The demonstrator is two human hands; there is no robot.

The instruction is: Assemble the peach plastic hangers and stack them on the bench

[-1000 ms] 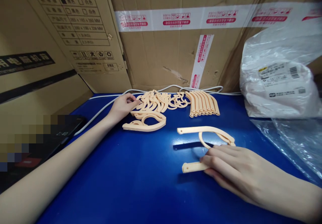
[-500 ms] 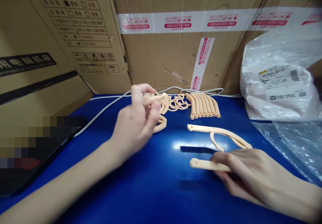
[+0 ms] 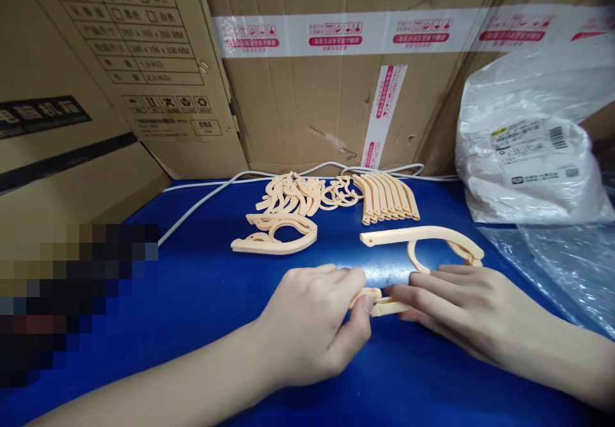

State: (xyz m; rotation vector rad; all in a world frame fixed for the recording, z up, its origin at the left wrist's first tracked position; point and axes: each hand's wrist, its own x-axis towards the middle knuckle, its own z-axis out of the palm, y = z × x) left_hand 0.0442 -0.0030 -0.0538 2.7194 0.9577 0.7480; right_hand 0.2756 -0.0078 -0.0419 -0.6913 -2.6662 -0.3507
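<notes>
Pinched in my left hand [image 3: 319, 324] is a small beige plastic hanger piece [image 3: 373, 293], mostly hidden by the fingers. Its visible end meets the end of a beige hanger arm [image 3: 388, 307], around which the fingers of my right hand [image 3: 466, 308] are closed. Whether the two pieces are joined I cannot tell. Just behind my right hand lies a partly folded hanger [image 3: 416, 233] with a curved hook piece. Farther left on the blue table [image 3: 202, 324] rests a pair of folded hangers [image 3: 288, 246].
At the back are a heap of loose curved pieces [image 3: 293, 193], several hook pieces [image 3: 341, 191] and a row of hanger arms [image 3: 387, 198]. A white cable [image 3: 192, 212] runs along cardboard boxes [image 3: 298, 107]. On the right sit a plastic bag [image 3: 528, 152] and clear wrap [image 3: 552, 280].
My left hand has come from the heap at the back towards me and right, bringing a small piece to the hanger arm in my right hand. The heap and folded hangers are now uncovered.
</notes>
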